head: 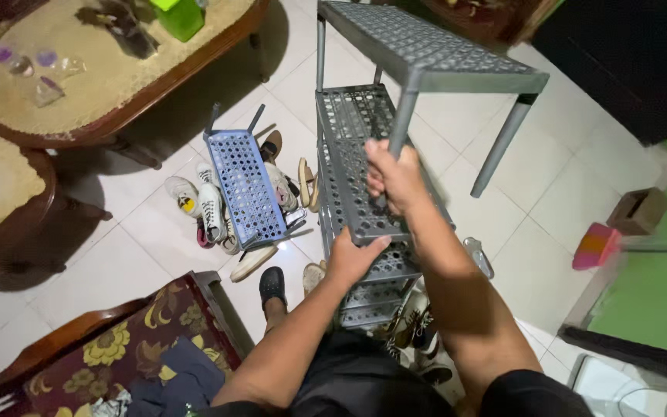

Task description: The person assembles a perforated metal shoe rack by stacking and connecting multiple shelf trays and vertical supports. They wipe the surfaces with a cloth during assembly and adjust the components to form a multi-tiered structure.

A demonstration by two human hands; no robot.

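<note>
both hands (394,176) grip the grey shelf rack (364,154).

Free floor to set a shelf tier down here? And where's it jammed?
Bare tile lies right of the grey rack, between its tilted top tier and the cardboard box, and left between the shoe pile and the oval table. Crowded: shoes around the blue shelf and under the rack by both hands.
</note>
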